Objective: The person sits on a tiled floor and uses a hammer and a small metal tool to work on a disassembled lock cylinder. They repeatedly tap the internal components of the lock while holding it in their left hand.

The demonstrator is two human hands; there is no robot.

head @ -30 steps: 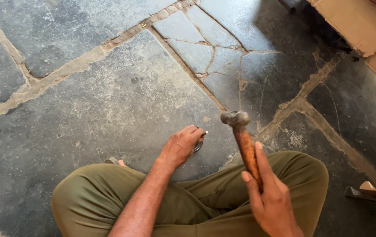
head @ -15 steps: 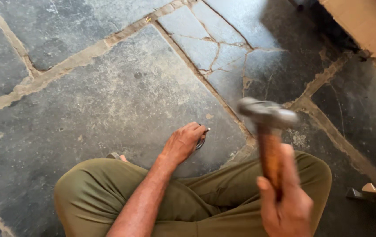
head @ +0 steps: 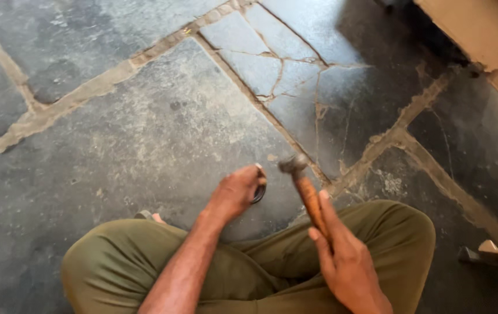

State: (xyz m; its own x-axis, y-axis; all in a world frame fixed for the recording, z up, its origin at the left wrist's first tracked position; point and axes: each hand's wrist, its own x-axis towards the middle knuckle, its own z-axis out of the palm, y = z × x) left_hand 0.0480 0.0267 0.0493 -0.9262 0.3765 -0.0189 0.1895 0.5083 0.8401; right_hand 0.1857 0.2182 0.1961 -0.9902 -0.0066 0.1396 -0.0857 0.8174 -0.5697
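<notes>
Olive trousers [head: 249, 273] are covering the crossed legs of a seated person whose right hand [head: 342, 259] is closing around one wooden-handled hammer [head: 304, 189], its blurred metal head hanging just beside one dark curved metal piece [head: 259, 189]. The left hand [head: 234, 195] is pinching that piece against the rough grey stone floor [head: 144, 128], where pale mortar seams are running between cracked slabs.
</notes>
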